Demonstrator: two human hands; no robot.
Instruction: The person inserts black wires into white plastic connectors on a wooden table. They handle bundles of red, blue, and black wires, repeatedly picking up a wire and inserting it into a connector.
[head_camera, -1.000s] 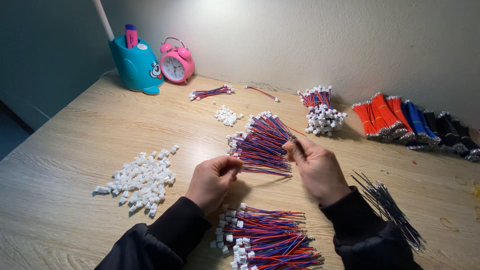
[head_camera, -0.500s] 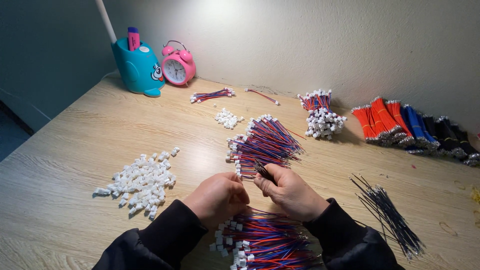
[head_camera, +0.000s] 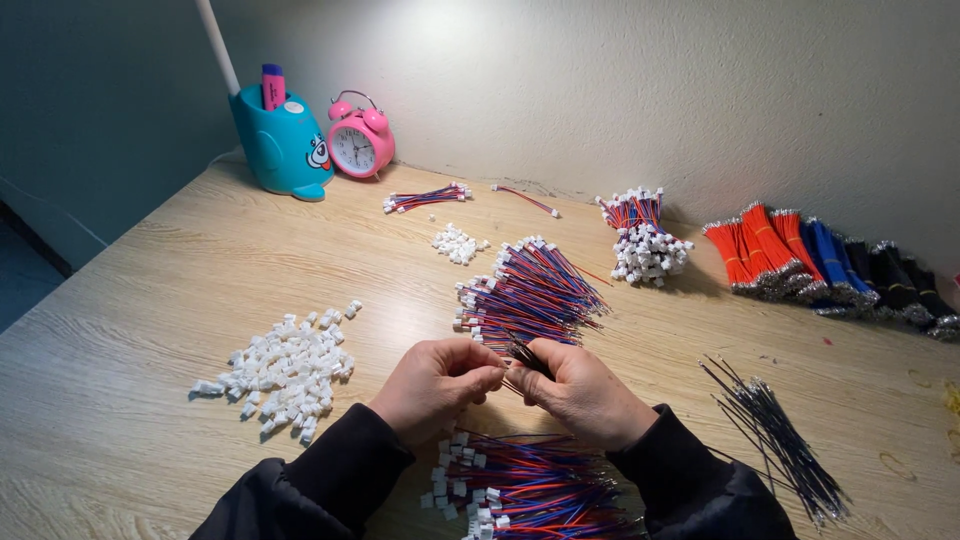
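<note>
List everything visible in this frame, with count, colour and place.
wooden table: one, light wood, fills view
white plastic connectors pile: one, left
small white connector cluster: one, centre back
red-blue wire bundle: one, centre
red-blue wires with connectors: one heap, near edge
wired connector heap: one, back right
orange, blue, black wire bundles: row, far right
loose black wires: one bunch, right
pink alarm clock: one, back
teal pen holder: one, back left
left hand, right hand: pinching thin dark wires
</note>
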